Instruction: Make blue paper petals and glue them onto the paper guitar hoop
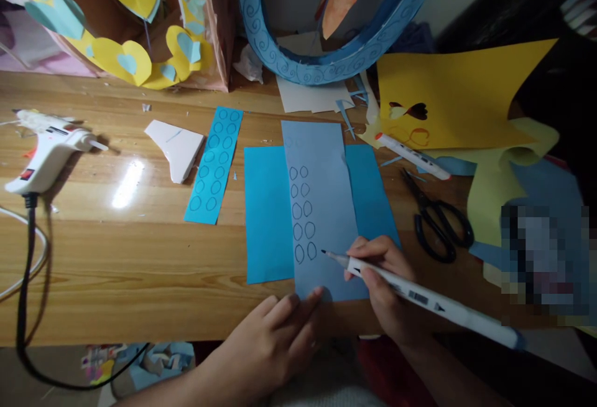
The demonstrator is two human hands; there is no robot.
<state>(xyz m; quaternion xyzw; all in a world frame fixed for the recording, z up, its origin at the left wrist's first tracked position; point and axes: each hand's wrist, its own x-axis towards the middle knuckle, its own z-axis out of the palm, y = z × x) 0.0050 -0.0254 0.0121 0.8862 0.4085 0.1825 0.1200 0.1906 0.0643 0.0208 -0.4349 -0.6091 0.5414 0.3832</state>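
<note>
A light blue-grey paper sheet point(321, 152) lies over a wider bright blue sheet point(268, 220). Two columns of hand-drawn circles run down its left side. My right hand point(385, 276) is closed around a white marker point(448, 307), whose dark tip sits just right of the lowest circles; whether it touches the paper I cannot tell. At the sheet's bottom edge, my left hand point(275, 338) has its fingers bent together, one fingertip pressing on the paper. Farther left lies a bright blue strip point(213, 167) covered with similar circles.
A glue gun point(51, 145) with its cord lies at the left, near a white paper scrap point(175, 145). Black scissors point(438, 220), an orange-white marker point(413, 155) and yellow paper point(466, 96) are at the right. Behind stand a blue ring point(312, 71) and a heart-decorated box point(219, 33).
</note>
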